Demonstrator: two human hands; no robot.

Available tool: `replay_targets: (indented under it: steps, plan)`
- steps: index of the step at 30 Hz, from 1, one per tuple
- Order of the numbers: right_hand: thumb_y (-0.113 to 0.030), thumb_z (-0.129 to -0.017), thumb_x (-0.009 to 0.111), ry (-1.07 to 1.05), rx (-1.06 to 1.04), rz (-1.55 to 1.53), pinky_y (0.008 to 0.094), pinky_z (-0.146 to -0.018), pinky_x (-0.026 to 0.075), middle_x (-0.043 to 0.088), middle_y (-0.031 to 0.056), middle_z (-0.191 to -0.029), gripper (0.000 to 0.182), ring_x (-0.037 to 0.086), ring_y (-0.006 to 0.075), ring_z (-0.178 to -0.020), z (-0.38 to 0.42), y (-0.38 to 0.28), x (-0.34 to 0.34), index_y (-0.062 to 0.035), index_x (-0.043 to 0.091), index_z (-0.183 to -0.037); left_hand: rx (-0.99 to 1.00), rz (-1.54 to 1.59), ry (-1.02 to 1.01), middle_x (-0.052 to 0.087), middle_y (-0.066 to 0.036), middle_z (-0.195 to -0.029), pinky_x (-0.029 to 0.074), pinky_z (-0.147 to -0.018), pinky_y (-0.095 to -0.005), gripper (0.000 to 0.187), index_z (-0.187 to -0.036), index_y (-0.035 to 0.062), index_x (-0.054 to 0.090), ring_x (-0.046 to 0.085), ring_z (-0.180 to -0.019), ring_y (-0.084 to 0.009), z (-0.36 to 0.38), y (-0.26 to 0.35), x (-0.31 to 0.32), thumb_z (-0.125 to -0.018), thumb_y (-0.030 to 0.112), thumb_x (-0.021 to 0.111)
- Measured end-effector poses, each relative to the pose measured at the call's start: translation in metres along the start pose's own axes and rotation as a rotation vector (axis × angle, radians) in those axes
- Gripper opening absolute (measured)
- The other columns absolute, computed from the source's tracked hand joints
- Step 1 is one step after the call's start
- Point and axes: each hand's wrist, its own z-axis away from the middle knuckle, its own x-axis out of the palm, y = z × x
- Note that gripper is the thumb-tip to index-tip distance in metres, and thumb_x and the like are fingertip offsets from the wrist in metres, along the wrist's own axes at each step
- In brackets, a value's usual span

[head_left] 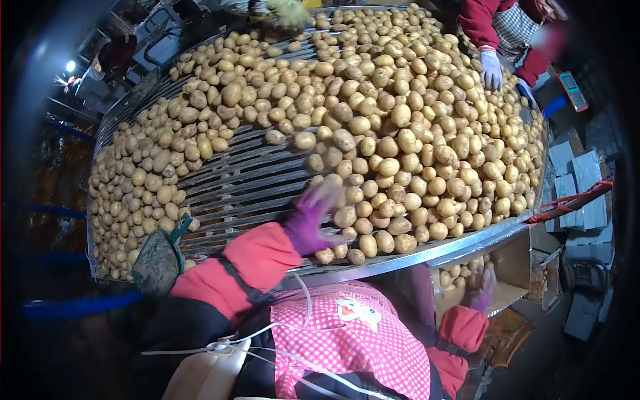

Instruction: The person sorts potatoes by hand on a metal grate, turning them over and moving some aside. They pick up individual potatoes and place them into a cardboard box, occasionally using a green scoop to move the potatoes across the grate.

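Observation:
Many potatoes (400,117) cover a slatted metal table (247,177). My left hand (315,215), in a purple glove, is over the slats at the left edge of the near potatoes, its fingers spread and blurred. Below the table's front rim, my right hand (483,290), also purple-gloved, reaches into an open cardboard box (513,267) that holds some potatoes (457,275). Its fingers are partly visible and blurred beside those potatoes; whether they hold one is unclear.
Across the table at the upper right, a co-worker's gloved hand (491,69) touches the potatoes. Another gloved hand (289,13) is at the far edge. A green scoop-like plate (158,262) stands at the left front. Grey boxes (587,173) are stacked at right.

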Motion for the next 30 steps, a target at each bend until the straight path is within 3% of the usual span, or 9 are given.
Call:
replay_targets:
  steps: [3, 9, 11, 14, 19, 20, 21, 25, 30]
  plan:
    - [-0.008, -0.090, 0.068, 0.204, 0.350, 0.255, 0.0350, -0.096, 0.048, 0.052, 0.0193, -0.131, 0.059, 0.057, 0.0247, -0.113, -0.003, 0.019, -0.045, 0.0037, 0.041, -0.141, -0.160, -0.136, -0.075, 0.035, -0.023, -0.151, 0.034, -0.113, -0.0487, 0.105, -0.145, 0.0053, 0.040, 0.039, -0.137, -0.0395, 0.057, -0.036, -0.017, -0.059, 0.042, 0.088]
    - [0.001, -0.076, 0.072, 0.217, -0.410, 0.117, 0.0428, -0.108, 0.041, 0.057, 0.0178, -0.133, 0.053, 0.054, 0.0330, -0.123, -0.004, -0.173, 0.163, -0.0002, 0.059, -0.128, -0.281, -0.166, -0.341, 0.031, -0.020, -0.154, 0.032, -0.114, -0.0494, 0.101, -0.147, 0.0070, 0.037, 0.035, -0.140, -0.0401, 0.068, -0.033, -0.031, -0.064, 0.040, 0.085]
    - [-0.010, -0.072, 0.074, -0.403, -0.381, 0.245, 0.0448, -0.100, 0.046, 0.056, 0.0218, -0.132, 0.050, 0.054, 0.0383, -0.122, -0.016, -0.207, 0.176, -0.0051, 0.065, -0.120, -0.215, -0.097, -0.175, 0.041, -0.020, -0.148, 0.036, -0.111, -0.0467, 0.083, -0.142, 0.0054, 0.044, 0.044, -0.134, -0.0384, 0.072, -0.042, -0.031, -0.072, 0.032, 0.081]
    - [-0.017, -0.074, 0.073, -0.470, -0.569, 0.341, 0.0490, -0.103, 0.042, 0.057, 0.0202, -0.132, 0.049, 0.053, 0.0405, -0.122, -0.019, -0.212, 0.221, -0.0067, 0.064, -0.121, -0.225, 0.002, 0.145, 0.055, -0.020, -0.135, 0.041, -0.108, -0.0417, 0.060, -0.133, 0.0032, 0.055, 0.054, -0.125, -0.0357, 0.077, -0.065, -0.048, -0.079, 0.018, 0.075]
    - [-0.018, -0.077, 0.066, -0.371, -0.632, 0.278, 0.0507, -0.100, 0.044, 0.061, 0.0231, -0.124, 0.039, 0.057, 0.0424, -0.117, -0.018, -0.212, 0.244, -0.0040, 0.065, -0.113, -0.458, -0.359, 0.620, 0.052, -0.018, -0.140, 0.040, -0.107, -0.0458, 0.065, -0.135, 0.0063, 0.055, 0.052, -0.125, -0.0371, 0.130, -0.096, -0.135, -0.076, 0.024, 0.077]
    - [-0.014, -0.078, 0.067, -0.283, -0.903, 0.194, 0.0496, -0.100, 0.045, 0.061, 0.0227, -0.125, 0.038, 0.057, 0.0413, -0.117, -0.020, -0.218, 0.250, -0.0016, 0.065, -0.114, -0.573, -0.556, 0.664, 0.052, -0.018, -0.141, 0.039, -0.108, -0.0467, 0.069, -0.135, 0.0068, 0.055, 0.051, -0.127, -0.0374, 0.149, -0.098, -0.156, -0.073, 0.027, 0.079]
    - [-0.009, -0.078, 0.068, -0.383, -0.626, 0.242, 0.0481, -0.101, 0.045, 0.061, 0.0221, -0.126, 0.041, 0.057, 0.0404, -0.117, -0.018, -0.194, 0.246, -0.0005, 0.064, -0.118, -0.692, -0.761, 0.702, 0.052, -0.017, -0.141, 0.037, -0.109, -0.0476, 0.072, -0.135, 0.0073, 0.055, 0.049, -0.128, -0.0377, 0.172, -0.099, -0.177, -0.071, 0.029, 0.080]
    - [-0.003, -0.078, 0.066, -0.507, -0.555, 0.192, 0.0453, -0.104, 0.043, 0.055, 0.0243, -0.134, 0.046, 0.053, 0.0391, -0.122, -0.023, -0.190, 0.249, 0.0014, 0.060, -0.124, -1.162, -1.092, 0.530, 0.042, -0.014, -0.150, 0.027, -0.114, -0.0503, 0.096, -0.142, 0.0126, 0.047, 0.037, -0.138, -0.0354, 0.268, -0.088, -0.220, -0.059, 0.042, 0.086]
    - [-0.005, -0.082, 0.066, -0.523, -0.599, 0.245, 0.0452, -0.103, 0.044, 0.053, 0.0248, -0.134, 0.045, 0.053, 0.0388, -0.122, -0.027, -0.186, 0.251, 0.0015, 0.059, -0.125, -1.280, -0.929, 0.319, 0.045, -0.016, -0.147, 0.035, -0.110, -0.0480, 0.094, -0.142, 0.0092, 0.046, 0.044, -0.132, -0.0364, 0.318, -0.111, -0.207, -0.065, 0.049, 0.082]
